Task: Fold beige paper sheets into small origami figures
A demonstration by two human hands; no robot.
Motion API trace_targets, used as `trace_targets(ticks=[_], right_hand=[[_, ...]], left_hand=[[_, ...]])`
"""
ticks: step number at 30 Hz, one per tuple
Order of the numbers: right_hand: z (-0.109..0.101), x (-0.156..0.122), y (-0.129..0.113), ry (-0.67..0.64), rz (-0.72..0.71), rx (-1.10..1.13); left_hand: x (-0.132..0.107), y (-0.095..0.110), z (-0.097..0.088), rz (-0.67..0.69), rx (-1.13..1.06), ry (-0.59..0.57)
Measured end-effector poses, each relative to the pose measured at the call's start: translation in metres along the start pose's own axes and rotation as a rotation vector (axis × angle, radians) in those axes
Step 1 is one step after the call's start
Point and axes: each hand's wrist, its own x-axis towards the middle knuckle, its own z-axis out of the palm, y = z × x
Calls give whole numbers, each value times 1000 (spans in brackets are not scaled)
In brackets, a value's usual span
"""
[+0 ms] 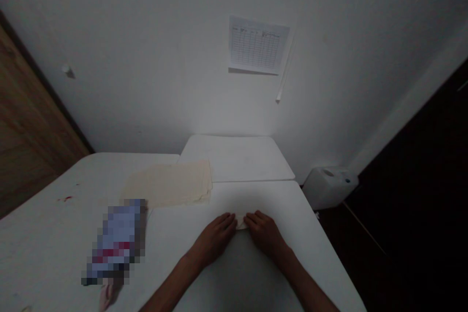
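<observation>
A small folded strip of cream cloth lies on the white table between my hands. My left hand has its fingers closed over the strip's left end. At the right end, the bent fingers of my right hand press on it the same way. Only a short middle part of the strip shows; my fingers cover the rest. Beyond my left hand, flat cream cloth sheets are stacked across the tables.
A blurred-out blue and red item rests on the left table, with pinkish cloth below it. A printed sheet hangs on the wall. A white plastic jerrycan stands right of the table.
</observation>
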Motion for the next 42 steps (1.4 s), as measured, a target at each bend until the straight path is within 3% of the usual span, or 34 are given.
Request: trace_targets(ticks=[11,21,27,31,42], right_hand=[[-12,-11,-1,-24,53,62],[-18,-20,-6,-1,220,53],[-11,-16,-19,99,274,55],[-7,-12,-28,97,273,68],[-2,-18,-37,96,447,45]], left_hand=[[1,0,-4,15,-32,-12],[-1,5,-2,-7,-6,-53],[-1,5,-3,-20,-31,-48],[-2,5,-1,-21,-27,-56],[0,8,-5,-28,37,-104]])
